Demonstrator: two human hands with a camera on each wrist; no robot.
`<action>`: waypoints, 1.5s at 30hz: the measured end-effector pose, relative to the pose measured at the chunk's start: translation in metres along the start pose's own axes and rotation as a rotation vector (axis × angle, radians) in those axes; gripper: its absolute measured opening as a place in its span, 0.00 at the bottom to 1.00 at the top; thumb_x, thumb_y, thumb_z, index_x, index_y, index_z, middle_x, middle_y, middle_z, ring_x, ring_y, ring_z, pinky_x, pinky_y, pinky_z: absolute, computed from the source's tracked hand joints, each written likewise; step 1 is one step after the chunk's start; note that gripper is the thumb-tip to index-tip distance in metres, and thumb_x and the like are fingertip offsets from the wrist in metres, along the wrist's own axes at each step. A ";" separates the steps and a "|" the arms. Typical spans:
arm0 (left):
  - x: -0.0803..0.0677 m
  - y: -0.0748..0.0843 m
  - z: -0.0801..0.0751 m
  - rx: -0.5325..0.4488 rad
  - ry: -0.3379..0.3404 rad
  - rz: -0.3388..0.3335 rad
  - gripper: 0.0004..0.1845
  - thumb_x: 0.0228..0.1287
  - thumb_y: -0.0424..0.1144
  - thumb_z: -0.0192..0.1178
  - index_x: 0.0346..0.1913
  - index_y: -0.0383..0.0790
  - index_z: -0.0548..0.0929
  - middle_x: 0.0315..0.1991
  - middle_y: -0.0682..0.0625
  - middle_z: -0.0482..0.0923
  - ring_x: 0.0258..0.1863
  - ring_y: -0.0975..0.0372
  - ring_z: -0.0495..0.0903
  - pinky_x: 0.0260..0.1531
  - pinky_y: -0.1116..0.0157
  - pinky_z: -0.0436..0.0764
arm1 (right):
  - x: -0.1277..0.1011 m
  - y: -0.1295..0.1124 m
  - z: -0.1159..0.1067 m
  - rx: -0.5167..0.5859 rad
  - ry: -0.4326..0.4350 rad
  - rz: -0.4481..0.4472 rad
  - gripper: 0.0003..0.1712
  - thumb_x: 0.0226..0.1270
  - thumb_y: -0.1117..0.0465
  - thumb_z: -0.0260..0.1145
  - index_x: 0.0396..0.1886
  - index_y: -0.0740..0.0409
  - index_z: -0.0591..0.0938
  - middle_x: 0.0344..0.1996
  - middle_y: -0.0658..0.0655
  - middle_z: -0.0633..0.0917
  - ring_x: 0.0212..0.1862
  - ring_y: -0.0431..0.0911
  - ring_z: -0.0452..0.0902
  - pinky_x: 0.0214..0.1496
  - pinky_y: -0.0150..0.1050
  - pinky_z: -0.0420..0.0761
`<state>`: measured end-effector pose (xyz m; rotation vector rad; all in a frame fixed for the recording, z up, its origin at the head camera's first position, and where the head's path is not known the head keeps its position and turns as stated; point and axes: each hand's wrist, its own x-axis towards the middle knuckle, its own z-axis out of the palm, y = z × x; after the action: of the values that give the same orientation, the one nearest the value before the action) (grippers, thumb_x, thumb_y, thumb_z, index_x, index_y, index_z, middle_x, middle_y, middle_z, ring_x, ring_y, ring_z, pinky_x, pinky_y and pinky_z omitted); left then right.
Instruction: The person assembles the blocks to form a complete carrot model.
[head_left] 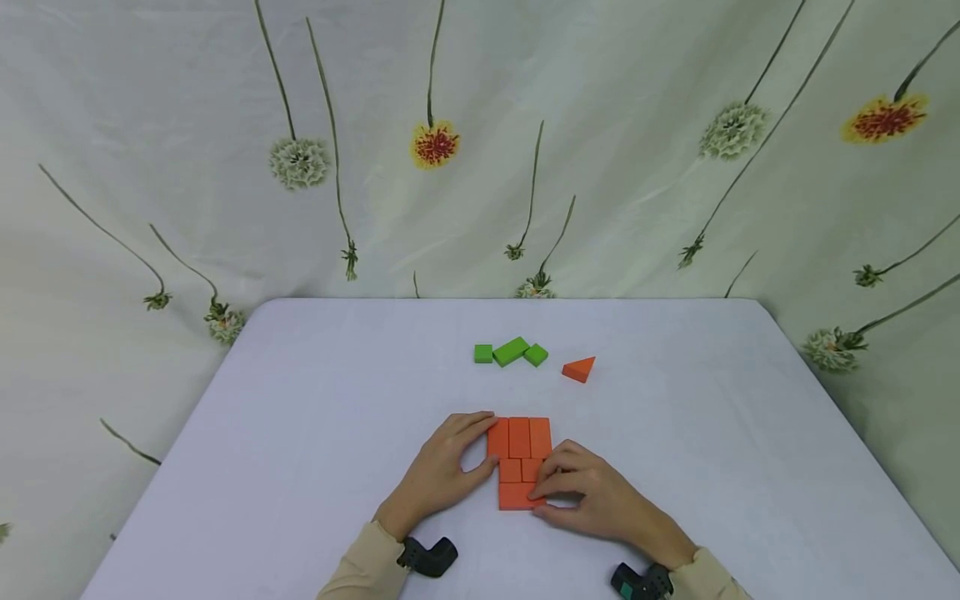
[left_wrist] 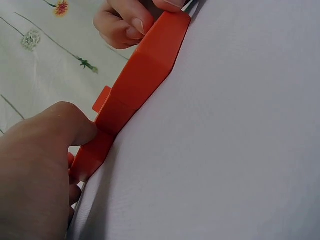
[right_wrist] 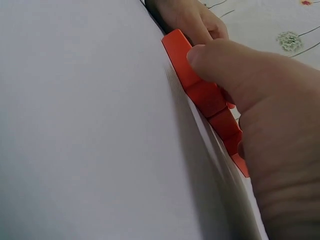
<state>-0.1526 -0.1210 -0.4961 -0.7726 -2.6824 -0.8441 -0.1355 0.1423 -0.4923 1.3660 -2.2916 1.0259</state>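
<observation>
At the near centre of the pale lilac tabletop (head_left: pixel 315 400), I see a flat cluster of orange rectangular foam blocks (head_left: pixel 519 457) laid edge to edge: three upright blocks side by side at its 12 o'clock end, two small squares below them, and one wider block at its 6 o'clock end. The left hand (head_left: pixel 442 468) lies at 9 o'clock of the cluster, fingers curled round its upper left corner and thumb pressed against the left edge; in the left wrist view the thumb (left_wrist: pixel 75 122) bears on the orange edge (left_wrist: pixel 140 85). The right hand (head_left: pixel 592 492) lies at 4 o'clock of the cluster, its fingertips pinching the lower right blocks; in the right wrist view its thumb (right_wrist: pixel 220 57) presses the side of the orange row (right_wrist: pixel 200 90). Both hands thus grip the cluster from opposite sides, and it lies flat on the tabletop.

At 12 o'clock of the cluster, well apart from it, three green foam blocks (head_left: pixel 511 352) lie in a loose row, the middle one longer and turned at an angle. Just to their 3 o'clock side lies a single orange triangular foam wedge (head_left: pixel 579 368). Both forearms wear beige sleeves (head_left: pixel 360 567), and each wrist carries a black camera mount (head_left: pixel 429 557). A cream cloth backdrop printed with dandelions and red-and-yellow flowers (head_left: pixel 435 143) hangs behind the tabletop from 9 o'clock round to 3 o'clock.
</observation>
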 end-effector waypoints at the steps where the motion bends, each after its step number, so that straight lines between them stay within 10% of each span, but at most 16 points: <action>1: 0.000 0.000 0.000 0.002 0.005 0.004 0.28 0.60 0.48 0.64 0.63 0.46 0.76 0.63 0.57 0.73 0.62 0.66 0.70 0.62 0.62 0.74 | 0.000 0.000 0.000 -0.001 -0.002 0.002 0.08 0.54 0.54 0.75 0.35 0.40 0.88 0.36 0.36 0.79 0.45 0.32 0.70 0.48 0.20 0.73; 29: -0.002 -0.002 0.000 0.012 0.023 0.018 0.28 0.60 0.49 0.64 0.63 0.45 0.76 0.62 0.56 0.74 0.61 0.65 0.71 0.60 0.61 0.75 | 0.009 0.002 -0.002 0.087 0.115 0.010 0.14 0.54 0.60 0.75 0.41 0.46 0.87 0.40 0.41 0.83 0.45 0.36 0.74 0.48 0.23 0.75; 45: 0.000 0.001 -0.001 -0.013 -0.008 -0.021 0.29 0.60 0.49 0.65 0.64 0.45 0.76 0.62 0.57 0.73 0.61 0.67 0.70 0.62 0.63 0.74 | 0.015 0.034 -0.020 -0.078 0.234 0.280 0.18 0.55 0.62 0.73 0.48 0.51 0.85 0.44 0.45 0.83 0.49 0.39 0.74 0.43 0.26 0.78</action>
<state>-0.1518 -0.1211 -0.4950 -0.7539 -2.6990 -0.8656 -0.1748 0.1564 -0.4846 0.8597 -2.3566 1.0984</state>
